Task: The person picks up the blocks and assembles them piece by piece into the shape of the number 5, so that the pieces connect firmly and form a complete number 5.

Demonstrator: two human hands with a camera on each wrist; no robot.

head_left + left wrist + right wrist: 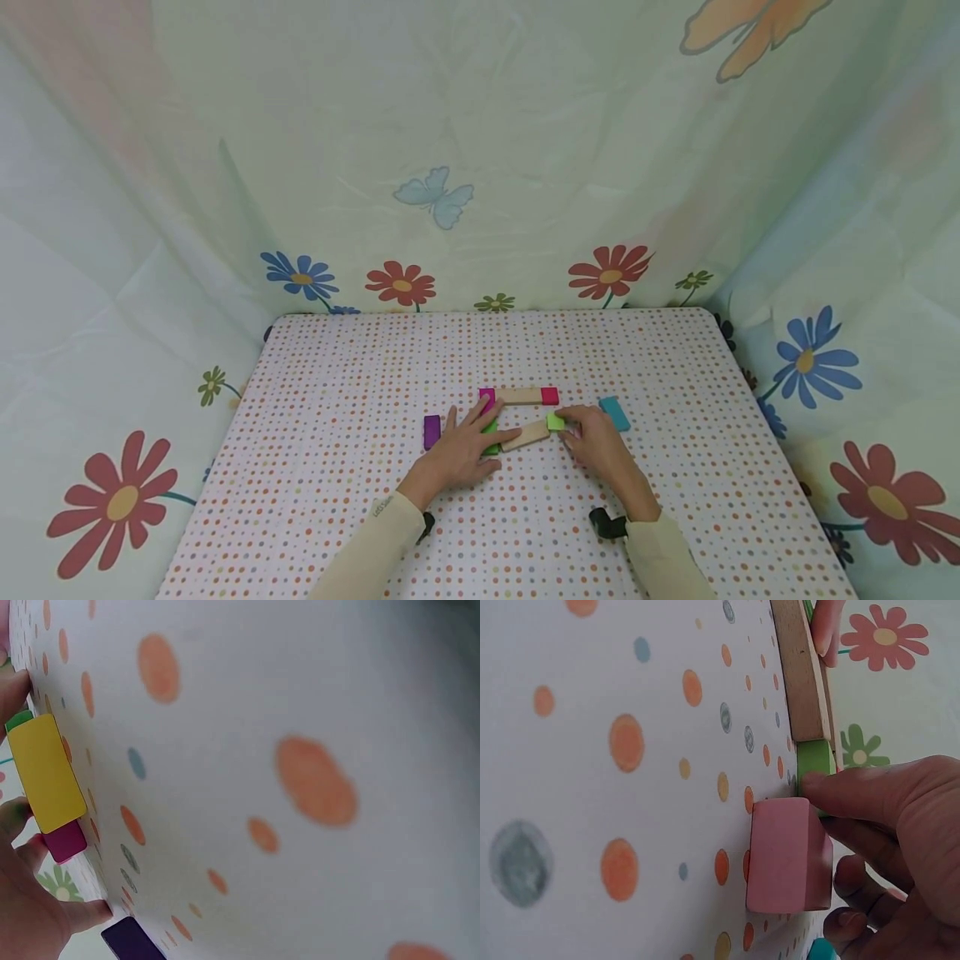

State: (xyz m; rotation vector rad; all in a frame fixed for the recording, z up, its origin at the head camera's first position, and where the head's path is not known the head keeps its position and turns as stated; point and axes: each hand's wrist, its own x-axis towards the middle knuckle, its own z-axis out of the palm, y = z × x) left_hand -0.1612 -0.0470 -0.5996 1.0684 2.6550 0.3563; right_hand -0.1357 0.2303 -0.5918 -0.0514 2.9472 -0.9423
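Note:
My right hand (600,442) pinches a small lime-green block (555,422) between thumb and finger. That green block (814,761) meets the end of a bare wood plank (802,675). Close beside the thumb stands a pink block (780,855), hidden in the head view. With fingers spread, my left hand (459,450) lies over the other end of the plank (525,435), a green block (491,442) and a magenta block (487,397). A yellow block (46,772) shows near its fingers in the left wrist view.
Behind the hands, a second wood plank (519,397) runs between the magenta block and a red block (550,396). A purple block (432,432) lies left of the left hand, a teal block (614,413) right of the right hand. A dotted cloth (337,375) covers the table.

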